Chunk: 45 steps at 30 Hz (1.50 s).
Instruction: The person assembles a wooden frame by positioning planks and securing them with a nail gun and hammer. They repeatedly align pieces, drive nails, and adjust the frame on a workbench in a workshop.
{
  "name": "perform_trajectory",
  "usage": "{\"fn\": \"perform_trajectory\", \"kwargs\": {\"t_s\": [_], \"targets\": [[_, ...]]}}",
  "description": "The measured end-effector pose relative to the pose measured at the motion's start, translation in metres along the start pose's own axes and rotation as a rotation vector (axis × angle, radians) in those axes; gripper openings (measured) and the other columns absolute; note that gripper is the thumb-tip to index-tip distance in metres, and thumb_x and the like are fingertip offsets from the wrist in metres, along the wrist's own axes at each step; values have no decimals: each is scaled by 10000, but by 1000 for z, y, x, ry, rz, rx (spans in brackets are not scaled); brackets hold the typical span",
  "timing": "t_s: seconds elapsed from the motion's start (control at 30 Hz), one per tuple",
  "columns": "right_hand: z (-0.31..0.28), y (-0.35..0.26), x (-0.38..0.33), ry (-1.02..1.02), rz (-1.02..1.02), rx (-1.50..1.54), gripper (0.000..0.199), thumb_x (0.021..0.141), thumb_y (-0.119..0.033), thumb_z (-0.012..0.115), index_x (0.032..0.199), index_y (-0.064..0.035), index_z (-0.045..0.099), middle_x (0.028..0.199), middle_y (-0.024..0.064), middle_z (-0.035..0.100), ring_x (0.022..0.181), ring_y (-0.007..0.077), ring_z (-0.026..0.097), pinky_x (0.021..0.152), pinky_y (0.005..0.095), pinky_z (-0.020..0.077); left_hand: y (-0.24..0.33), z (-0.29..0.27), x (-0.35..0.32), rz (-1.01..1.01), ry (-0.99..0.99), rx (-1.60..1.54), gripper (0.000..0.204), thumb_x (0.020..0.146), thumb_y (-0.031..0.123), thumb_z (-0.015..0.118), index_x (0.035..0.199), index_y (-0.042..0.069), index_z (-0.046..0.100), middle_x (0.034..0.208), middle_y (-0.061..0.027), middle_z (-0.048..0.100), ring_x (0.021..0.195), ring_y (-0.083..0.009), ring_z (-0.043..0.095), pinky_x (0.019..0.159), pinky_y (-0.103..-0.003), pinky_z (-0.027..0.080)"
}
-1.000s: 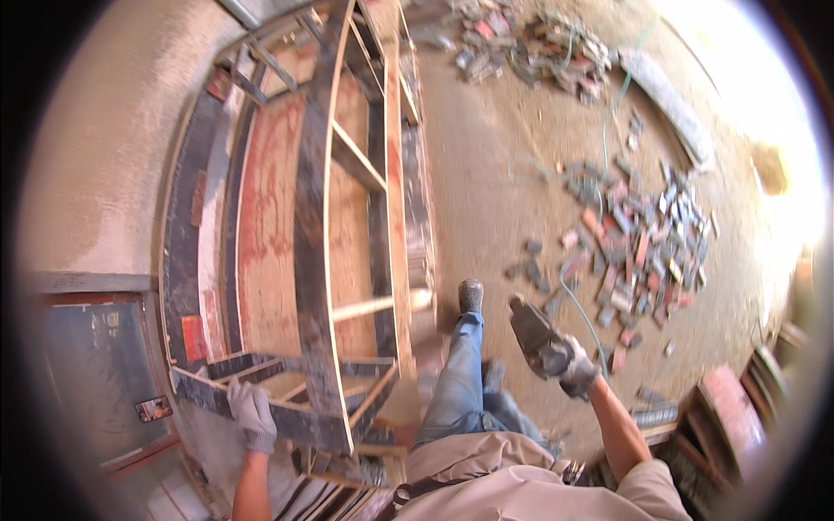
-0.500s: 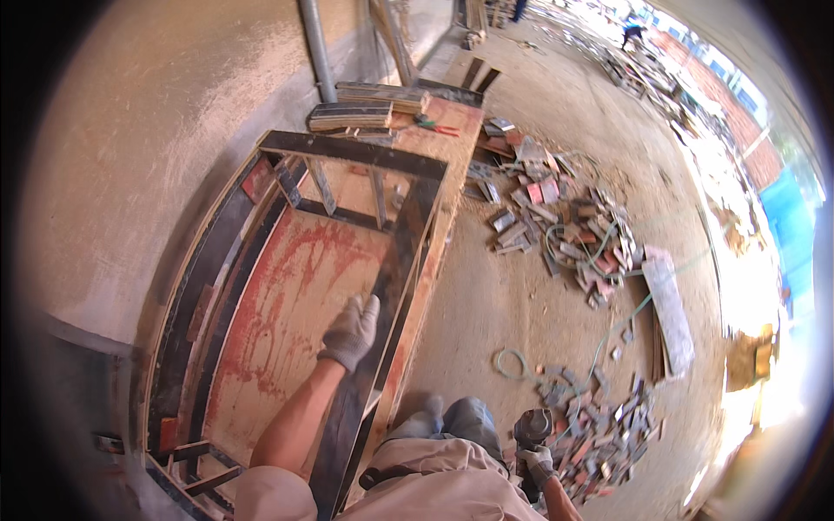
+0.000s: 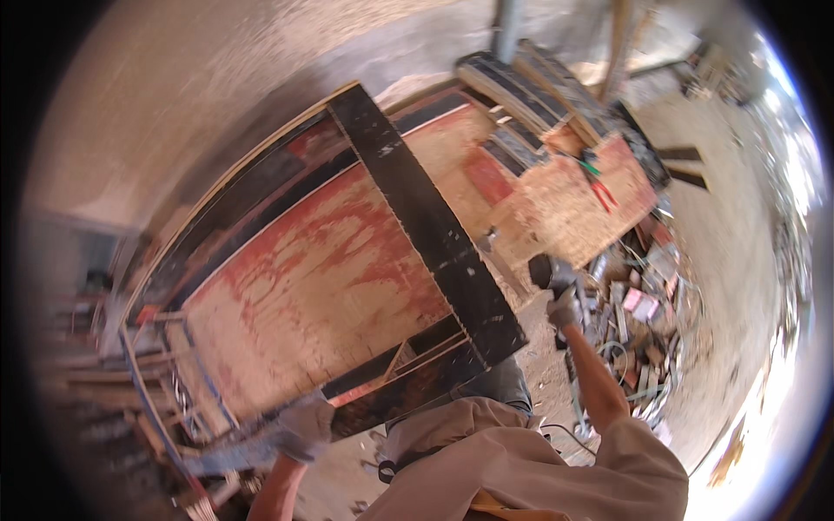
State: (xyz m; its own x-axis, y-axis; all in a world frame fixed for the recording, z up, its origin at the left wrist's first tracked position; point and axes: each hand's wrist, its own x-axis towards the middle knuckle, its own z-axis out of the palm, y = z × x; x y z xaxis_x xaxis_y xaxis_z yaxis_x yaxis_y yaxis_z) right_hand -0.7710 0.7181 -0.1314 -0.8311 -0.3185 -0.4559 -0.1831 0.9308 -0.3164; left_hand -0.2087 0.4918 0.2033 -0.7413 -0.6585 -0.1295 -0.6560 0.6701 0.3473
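A large wooden frame (image 3: 434, 252) with dark boards lies on a red-stained plywood bench top (image 3: 295, 300). My gloved left hand (image 3: 304, 425) is at the near rail of the frame, low in the picture; motion blur hides how its fingers lie. On the right, my gloved right hand (image 3: 565, 308) is closed around a dark nail gun (image 3: 552, 273), held just past the frame's end. What looks like a hammer (image 3: 492, 240) with a wooden handle lies on the bench between the frame and the nail gun. Red-handled pliers (image 3: 601, 189) lie farther back.
Dark-edged boards (image 3: 521, 91) are stacked at the bench's far end by the wall. Scrap wood offcuts (image 3: 638, 304) cover the floor on the right, with a pale green hose among them. Another slatted wooden piece (image 3: 187, 378) shows at the left end of the frame.
My view has swung round toward the bench's far end. My right hand has come up from beside my leg with the nail gun. My left hand is now nearer me along the rail.
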Motion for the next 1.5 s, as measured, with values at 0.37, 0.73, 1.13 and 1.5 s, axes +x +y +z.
{"fn": "perform_trajectory", "kwargs": {"t_s": [0.37,0.73,1.13,1.5], "targets": [[0,-135,154,368,-536,-513,925,860,-421,743,1516,48,291,1268,256,534,1153,399,528,951,525,476,30,31,11,-588,179,67,481,1090,408,439,836,86,690,679,-145,661,637,-384,646,595,-503,489],[46,-193,89,-356,-497,-185,422,807,-232,762,1123,4,613,894,156,690,806,266,689,669,438,553,57,39,43,-619,367,4,404,1070,344,518,867,48,702,668,-159,630,616,-379,629,578,-454,481],[-271,-478,-59,-61,-1268,543,354,1086,-388,517,1097,-59,647,657,17,595,565,84,582,460,278,463,185,66,192,-267,429,68,428,988,461,596,1168,78,660,895,-197,705,782,-386,693,723,-488,549],[-226,-547,-22,64,-1367,-55,635,1047,-588,452,1028,6,674,731,215,677,730,396,704,656,503,544,174,72,191,-302,196,-123,238,990,323,602,884,128,688,655,-135,666,596,-368,673,548,-469,542]]}}
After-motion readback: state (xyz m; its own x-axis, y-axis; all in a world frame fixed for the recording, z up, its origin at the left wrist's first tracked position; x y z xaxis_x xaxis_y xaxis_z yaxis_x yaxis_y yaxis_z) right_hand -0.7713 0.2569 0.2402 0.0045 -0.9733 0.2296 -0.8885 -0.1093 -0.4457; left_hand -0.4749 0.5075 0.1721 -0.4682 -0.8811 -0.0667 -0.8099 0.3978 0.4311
